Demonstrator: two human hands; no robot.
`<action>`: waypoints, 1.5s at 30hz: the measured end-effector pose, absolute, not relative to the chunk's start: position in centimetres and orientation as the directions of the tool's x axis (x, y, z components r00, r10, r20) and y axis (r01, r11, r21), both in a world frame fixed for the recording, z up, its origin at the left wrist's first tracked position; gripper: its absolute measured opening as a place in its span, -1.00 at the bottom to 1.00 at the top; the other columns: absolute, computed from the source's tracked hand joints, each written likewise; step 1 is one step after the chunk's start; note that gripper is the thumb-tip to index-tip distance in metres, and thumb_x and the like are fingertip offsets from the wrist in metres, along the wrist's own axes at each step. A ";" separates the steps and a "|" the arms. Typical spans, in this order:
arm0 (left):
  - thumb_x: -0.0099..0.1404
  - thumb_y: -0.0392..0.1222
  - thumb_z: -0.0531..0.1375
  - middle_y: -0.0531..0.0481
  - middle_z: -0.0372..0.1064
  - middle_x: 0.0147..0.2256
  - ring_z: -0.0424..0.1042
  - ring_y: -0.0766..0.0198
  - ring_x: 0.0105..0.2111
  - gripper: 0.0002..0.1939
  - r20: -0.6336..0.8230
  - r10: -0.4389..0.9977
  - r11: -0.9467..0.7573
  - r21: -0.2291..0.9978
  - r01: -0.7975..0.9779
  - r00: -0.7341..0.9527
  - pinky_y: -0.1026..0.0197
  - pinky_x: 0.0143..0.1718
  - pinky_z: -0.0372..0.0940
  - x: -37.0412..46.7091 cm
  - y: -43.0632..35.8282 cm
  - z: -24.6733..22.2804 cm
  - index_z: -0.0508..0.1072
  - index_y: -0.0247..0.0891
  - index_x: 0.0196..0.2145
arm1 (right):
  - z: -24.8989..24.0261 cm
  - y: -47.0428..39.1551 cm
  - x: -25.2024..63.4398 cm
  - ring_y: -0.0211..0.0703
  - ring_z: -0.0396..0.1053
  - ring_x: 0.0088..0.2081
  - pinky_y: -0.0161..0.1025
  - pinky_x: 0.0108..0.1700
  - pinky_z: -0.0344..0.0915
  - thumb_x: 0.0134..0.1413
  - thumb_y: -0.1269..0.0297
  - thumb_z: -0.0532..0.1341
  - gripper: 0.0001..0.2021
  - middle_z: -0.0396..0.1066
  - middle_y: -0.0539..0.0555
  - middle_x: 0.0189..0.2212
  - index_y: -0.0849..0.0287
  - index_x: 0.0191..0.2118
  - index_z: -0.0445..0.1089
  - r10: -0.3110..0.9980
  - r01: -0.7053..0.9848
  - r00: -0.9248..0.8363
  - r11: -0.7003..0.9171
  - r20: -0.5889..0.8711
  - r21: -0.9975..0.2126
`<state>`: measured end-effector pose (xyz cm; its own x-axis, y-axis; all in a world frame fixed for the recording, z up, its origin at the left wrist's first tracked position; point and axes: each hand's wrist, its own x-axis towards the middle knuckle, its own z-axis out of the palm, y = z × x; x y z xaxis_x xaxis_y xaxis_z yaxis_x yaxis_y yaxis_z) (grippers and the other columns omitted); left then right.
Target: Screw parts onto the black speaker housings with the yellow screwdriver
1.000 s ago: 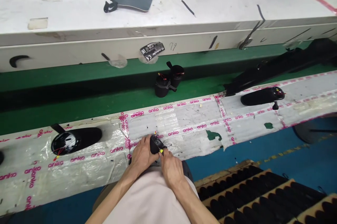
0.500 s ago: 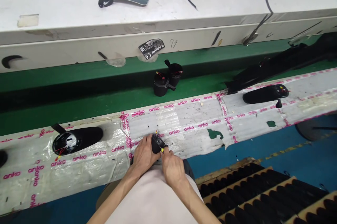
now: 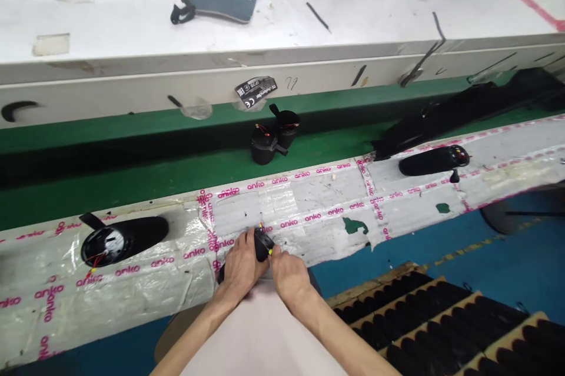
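Left fingers [image 3: 243, 242] wrap a rounded black casing [image 3: 262, 243] with yellow connector [image 3: 270, 252]; whether right fingers [image 3: 278, 255] grip is unclear.

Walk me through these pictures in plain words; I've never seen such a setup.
There is no machine here: a person works bare-handed. Every picture comes from one camera worn on the person's head, looking forward and down. The left hand holds a black housing; the fingers of the right hand are at its edge, by a yellow connector, though what exactly they touch is too small to tell. In front of the person runs a plastic-covered strip, with similar black housings lying left and right. Beyond it, two black cylinders stand on a green surface, and past them is a white table.
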<state>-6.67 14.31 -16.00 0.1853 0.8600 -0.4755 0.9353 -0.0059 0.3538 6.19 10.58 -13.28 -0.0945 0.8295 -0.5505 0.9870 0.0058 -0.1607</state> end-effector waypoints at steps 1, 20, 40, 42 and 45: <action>0.23 -0.02 0.24 -0.29 0.37 0.07 0.46 -0.11 -0.03 -0.24 -0.476 0.858 -0.009 0.360 0.933 0.192 0.01 -0.09 0.32 -6.8 14.4 -16.0 0.12 -0.34 0.29 | -13.5 10.6 6.1 0.05 0.56 -0.28 -0.18 -0.31 0.42 0.22 0.60 0.05 -0.70 0.55 0.33 -0.29 0.38 0.02 0.37 0.837 0.986 -0.086 -0.005 -0.541 -0.165; 0.29 -0.14 0.22 -0.36 0.23 0.21 0.23 -0.23 0.20 -0.25 -0.317 0.936 -0.030 0.353 0.935 0.150 -0.18 0.15 0.17 -7.2 14.2 -14.8 0.06 -0.36 0.35 | -15.1 9.1 7.5 -0.04 0.56 -0.27 -0.26 -0.34 0.21 0.50 0.12 -0.20 -0.59 0.57 0.14 -0.31 0.22 0.00 0.29 0.930 0.843 0.117 -0.278 -0.348 -0.460; 0.22 -0.03 0.27 -0.31 0.31 0.13 0.32 -0.19 0.09 -0.21 -0.333 0.926 -0.069 0.319 0.945 0.179 -0.12 0.05 0.25 -7.9 13.2 -16.1 0.13 -0.35 0.31 | -13.5 9.1 6.5 -0.02 0.57 -0.21 -0.24 -0.28 0.27 0.46 0.26 -0.05 -0.72 0.58 0.17 -0.21 0.17 0.11 0.30 0.872 0.897 0.034 -0.242 -0.488 -0.370; 0.24 -0.02 0.26 -0.32 0.28 0.16 0.31 -0.17 0.09 -0.20 -0.329 0.924 -0.094 0.304 0.948 0.197 -0.12 0.06 0.24 -7.9 13.1 -16.3 0.10 -0.35 0.33 | -13.4 9.3 6.3 -0.02 0.57 -0.22 -0.24 -0.28 0.28 0.46 0.29 -0.04 -0.72 0.58 0.18 -0.21 0.19 0.10 0.31 0.864 0.903 0.037 -0.244 -0.502 -0.354; 0.25 -0.01 0.25 -0.34 0.27 0.18 0.30 -0.17 0.09 -0.19 -0.323 0.922 -0.120 0.286 0.951 0.214 -0.11 0.05 0.24 -8.1 13.0 -16.4 0.09 -0.36 0.34 | -13.3 9.5 6.2 -0.03 0.58 -0.25 -0.24 -0.31 0.29 0.45 0.31 -0.02 -0.75 0.58 0.17 -0.25 0.18 0.08 0.32 0.854 0.909 0.036 -0.243 -0.518 -0.337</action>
<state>-8.06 13.05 -16.44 0.2138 0.9218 -0.3233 0.9506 -0.1201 0.2864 6.19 9.51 -13.29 0.0361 0.8545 -0.5182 0.9094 -0.2430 -0.3374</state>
